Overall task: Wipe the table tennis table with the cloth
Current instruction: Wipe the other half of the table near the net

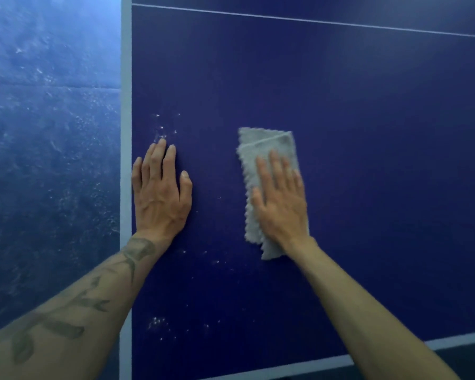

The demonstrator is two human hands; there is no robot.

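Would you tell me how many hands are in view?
2: the left hand flat on the dark blue table tennis table, the right hand pressing the folded grey cloth.

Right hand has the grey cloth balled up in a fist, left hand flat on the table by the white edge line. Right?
No. In the head view the right hand lies flat, fingers straight, on the folded grey cloth, not fisted. The left hand is flat on the table by the white edge line.
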